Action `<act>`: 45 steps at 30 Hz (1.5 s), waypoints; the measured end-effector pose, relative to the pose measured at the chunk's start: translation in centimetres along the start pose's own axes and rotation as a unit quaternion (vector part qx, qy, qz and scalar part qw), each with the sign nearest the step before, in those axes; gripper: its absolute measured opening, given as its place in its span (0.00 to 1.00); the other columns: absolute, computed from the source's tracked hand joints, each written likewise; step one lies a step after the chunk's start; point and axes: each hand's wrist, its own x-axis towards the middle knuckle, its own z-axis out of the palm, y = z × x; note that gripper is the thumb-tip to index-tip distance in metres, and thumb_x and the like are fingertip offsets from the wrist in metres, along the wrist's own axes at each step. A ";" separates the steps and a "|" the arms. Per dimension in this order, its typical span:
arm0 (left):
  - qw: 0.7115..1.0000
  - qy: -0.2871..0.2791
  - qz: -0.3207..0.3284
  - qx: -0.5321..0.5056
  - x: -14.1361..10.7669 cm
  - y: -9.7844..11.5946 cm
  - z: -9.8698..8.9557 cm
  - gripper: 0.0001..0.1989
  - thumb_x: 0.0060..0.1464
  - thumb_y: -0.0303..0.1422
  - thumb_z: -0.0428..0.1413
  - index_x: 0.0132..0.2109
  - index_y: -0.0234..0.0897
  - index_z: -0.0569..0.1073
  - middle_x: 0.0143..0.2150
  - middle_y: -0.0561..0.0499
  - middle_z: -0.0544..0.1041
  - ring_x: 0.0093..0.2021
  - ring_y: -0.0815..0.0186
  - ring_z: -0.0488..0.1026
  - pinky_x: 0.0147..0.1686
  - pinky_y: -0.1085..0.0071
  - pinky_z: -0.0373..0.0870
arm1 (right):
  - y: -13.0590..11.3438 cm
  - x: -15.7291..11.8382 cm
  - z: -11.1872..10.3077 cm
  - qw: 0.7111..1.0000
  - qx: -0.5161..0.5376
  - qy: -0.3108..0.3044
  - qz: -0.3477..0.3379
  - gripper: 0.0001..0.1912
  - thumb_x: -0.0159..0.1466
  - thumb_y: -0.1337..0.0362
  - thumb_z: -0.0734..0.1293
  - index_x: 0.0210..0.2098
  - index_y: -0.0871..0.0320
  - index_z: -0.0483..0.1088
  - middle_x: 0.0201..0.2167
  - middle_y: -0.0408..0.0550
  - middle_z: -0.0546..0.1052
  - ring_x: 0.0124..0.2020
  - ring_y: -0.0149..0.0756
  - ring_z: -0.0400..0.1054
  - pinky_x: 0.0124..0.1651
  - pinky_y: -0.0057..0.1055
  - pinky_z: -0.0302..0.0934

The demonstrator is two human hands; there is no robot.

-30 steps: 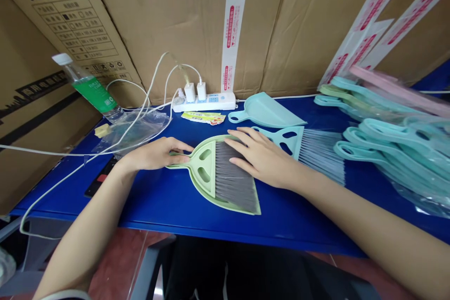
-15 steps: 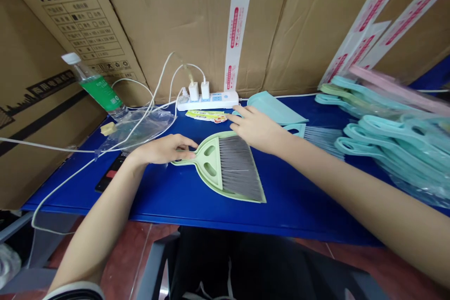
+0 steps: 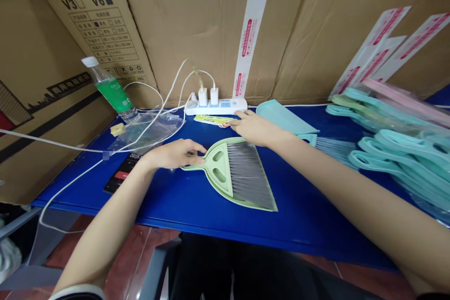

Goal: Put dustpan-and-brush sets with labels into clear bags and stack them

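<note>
A light green dustpan (image 3: pixel 218 188) lies on the blue table with a matching brush (image 3: pixel 248 171) nested in it, its grey bristles pointing right. My left hand (image 3: pixel 177 153) is closed round their handles at the left end. Farther back, my right hand (image 3: pixel 255 127) reaches over the handle end of a teal dustpan (image 3: pixel 286 117), fingers curled down by the right end of a yellow wrapper (image 3: pixel 211 119). Its thumb and whatever lies under the fingers are hidden. A teal brush (image 3: pixel 332 150) rests beside that dustpan, partly behind my right forearm.
Bagged teal, green and pink dustpan sets (image 3: pixel 404 150) are piled at right. A white power strip (image 3: pixel 225 106) with plugged chargers sits against the cardboard boxes (image 3: pixel 204 23). Left are a bottle (image 3: pixel 114 93), plastic bag (image 3: pixel 151 126), phone (image 3: pixel 123 173) and loose cables.
The view has shifted, so everything appears slightly farther right and lower. My right hand's fingers have drawn closer together and lower. My left hand stays on the green handles.
</note>
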 end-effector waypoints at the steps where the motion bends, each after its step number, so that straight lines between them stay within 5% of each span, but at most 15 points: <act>1: 1.000 0.000 -0.001 0.001 0.0 0.0 0.0 0.21 0.58 0.42 0.53 0.50 0.31 0.77 0.33 0.50 0.78 0.29 0.68 0.66 0.29 0.76 0.60 | 0.1 0.1 -0.1 1.000 0.003 -0.002 0.000 0.20 0.64 0.77 0.57 0.39 0.60 0.80 0.44 0.56 0.81 0.52 0.53 0.67 0.48 0.46 0.63; 25: 1.000 -0.009 0.008 0.005 0.1 -0.3 0.0 0.24 0.59 0.46 0.52 0.52 0.32 0.75 0.34 0.51 0.77 0.30 0.69 0.67 0.30 0.76 0.61 | -1.3 -2.2 -3.0 1.000 0.010 0.000 0.023 0.17 0.61 0.78 0.60 0.39 0.61 0.79 0.38 0.53 0.81 0.44 0.44 0.69 0.41 0.37 0.57; 38: 1.000 -0.010 0.009 0.010 0.2 -0.4 -0.1 0.24 0.59 0.47 0.52 0.52 0.33 0.76 0.29 0.53 0.73 0.27 0.70 0.64 0.27 0.76 0.60 | -2.1 -2.3 -3.5 0.993 0.010 0.092 0.080 0.15 0.65 0.77 0.57 0.37 0.59 0.73 0.29 0.50 0.78 0.31 0.39 0.70 0.37 0.34 0.54; 45: 1.000 -0.011 0.015 0.003 0.3 -0.4 -0.1 0.23 0.60 0.45 0.52 0.51 0.32 0.77 0.35 0.50 0.78 0.31 0.68 0.68 0.30 0.76 0.62 | -3.4 -6.1 -4.3 0.988 0.040 0.152 0.008 0.14 0.66 0.75 0.57 0.38 0.61 0.73 0.28 0.51 0.78 0.31 0.39 0.70 0.36 0.33 0.59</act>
